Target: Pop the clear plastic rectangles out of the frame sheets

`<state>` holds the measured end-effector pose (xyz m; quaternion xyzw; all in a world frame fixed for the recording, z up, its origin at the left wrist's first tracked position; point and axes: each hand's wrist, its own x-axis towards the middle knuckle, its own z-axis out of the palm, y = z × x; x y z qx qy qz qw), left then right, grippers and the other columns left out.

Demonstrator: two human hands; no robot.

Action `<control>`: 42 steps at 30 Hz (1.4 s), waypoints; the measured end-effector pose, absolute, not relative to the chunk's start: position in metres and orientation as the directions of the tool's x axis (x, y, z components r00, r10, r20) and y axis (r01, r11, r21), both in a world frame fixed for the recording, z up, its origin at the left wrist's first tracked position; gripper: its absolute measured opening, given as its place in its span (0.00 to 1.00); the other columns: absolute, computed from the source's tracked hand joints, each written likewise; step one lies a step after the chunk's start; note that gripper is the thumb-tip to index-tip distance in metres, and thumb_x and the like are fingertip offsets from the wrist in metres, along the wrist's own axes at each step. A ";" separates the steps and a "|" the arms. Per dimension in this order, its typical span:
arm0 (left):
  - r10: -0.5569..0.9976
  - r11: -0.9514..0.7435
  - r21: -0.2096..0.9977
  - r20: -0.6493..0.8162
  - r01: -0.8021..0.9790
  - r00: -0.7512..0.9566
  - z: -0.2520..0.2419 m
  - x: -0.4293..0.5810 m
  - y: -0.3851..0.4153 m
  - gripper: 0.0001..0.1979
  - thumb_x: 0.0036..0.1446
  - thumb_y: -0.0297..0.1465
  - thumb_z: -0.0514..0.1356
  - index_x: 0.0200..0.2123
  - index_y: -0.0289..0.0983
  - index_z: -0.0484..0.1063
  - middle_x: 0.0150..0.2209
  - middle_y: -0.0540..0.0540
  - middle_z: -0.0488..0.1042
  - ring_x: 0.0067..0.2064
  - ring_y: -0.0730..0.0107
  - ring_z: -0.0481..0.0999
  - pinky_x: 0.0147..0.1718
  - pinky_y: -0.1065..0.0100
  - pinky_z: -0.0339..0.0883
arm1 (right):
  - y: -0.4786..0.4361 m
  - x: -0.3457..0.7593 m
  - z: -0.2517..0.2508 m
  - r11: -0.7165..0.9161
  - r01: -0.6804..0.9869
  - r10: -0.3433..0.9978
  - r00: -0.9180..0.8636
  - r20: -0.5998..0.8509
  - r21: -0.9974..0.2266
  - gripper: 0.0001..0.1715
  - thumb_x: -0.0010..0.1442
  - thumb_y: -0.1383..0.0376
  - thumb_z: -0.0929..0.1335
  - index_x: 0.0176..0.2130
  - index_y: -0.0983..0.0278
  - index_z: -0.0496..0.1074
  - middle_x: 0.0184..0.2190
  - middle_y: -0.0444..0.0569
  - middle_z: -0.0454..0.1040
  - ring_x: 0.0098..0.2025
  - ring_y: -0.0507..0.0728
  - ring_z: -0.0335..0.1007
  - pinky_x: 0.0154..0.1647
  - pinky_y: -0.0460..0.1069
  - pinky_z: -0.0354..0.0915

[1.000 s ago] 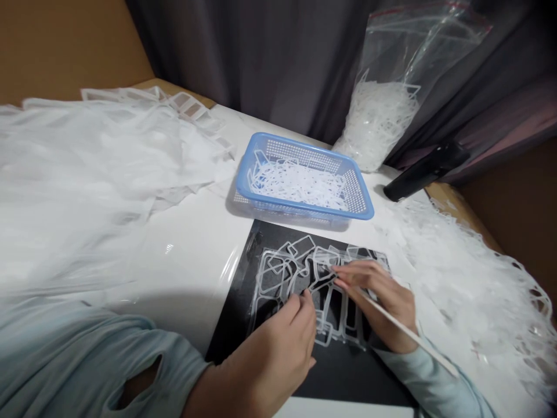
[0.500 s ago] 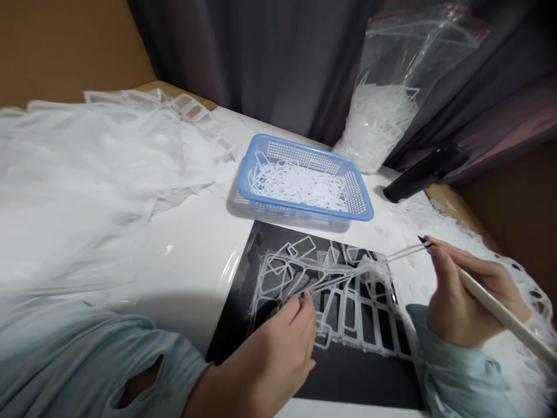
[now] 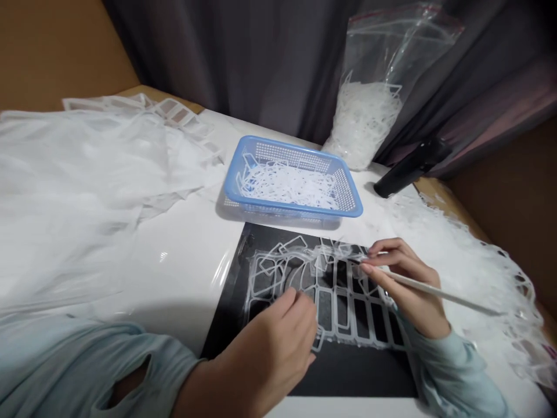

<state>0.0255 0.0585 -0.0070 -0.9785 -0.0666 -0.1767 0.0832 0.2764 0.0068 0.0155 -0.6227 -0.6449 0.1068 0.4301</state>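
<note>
My right hand (image 3: 407, 287) is pinching a thin white stylus (image 3: 439, 293), tip at the white plastic lattice (image 3: 343, 325) on the black mat (image 3: 348, 377). My left hand (image 3: 265, 354) is curled at its near edge, grip hidden, can't tell. Lattice looks light, floppy, easily snagged; I'd hold it by a bar

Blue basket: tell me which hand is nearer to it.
Right. The right hand is just in front of the blue basket's near corner; the left hand lies farther back, toward the person.
</note>
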 end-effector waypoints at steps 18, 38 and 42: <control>-0.070 -0.992 -0.125 0.371 -0.025 0.926 -0.012 0.023 0.047 0.13 0.63 0.31 0.57 0.44 0.28 0.76 0.44 0.39 0.80 0.47 0.58 0.77 0.55 0.58 0.61 | -0.006 0.253 0.000 0.191 0.345 0.980 -0.123 0.157 -0.919 0.04 0.61 0.70 0.71 0.33 0.65 0.73 0.33 0.50 0.78 0.35 0.52 0.76 0.38 0.46 0.70; -0.009 -0.994 -0.105 0.283 0.021 0.959 -0.009 0.014 0.038 0.11 0.60 0.26 0.57 0.43 0.33 0.76 0.46 0.43 0.79 0.33 0.65 0.73 0.26 0.64 0.63 | -0.011 0.242 -0.011 0.304 0.328 0.927 -0.320 0.198 -0.894 0.06 0.64 0.69 0.68 0.33 0.64 0.69 0.32 0.50 0.76 0.34 0.53 0.72 0.37 0.48 0.69; -0.036 -0.994 -0.107 0.272 -0.007 0.961 -0.019 0.015 0.038 0.12 0.60 0.28 0.58 0.45 0.29 0.76 0.45 0.39 0.79 0.32 0.65 0.70 0.26 0.63 0.59 | -0.014 0.239 -0.009 0.404 0.430 0.895 -0.369 0.251 -0.807 0.06 0.66 0.70 0.65 0.35 0.64 0.68 0.31 0.51 0.74 0.35 0.54 0.70 0.37 0.49 0.67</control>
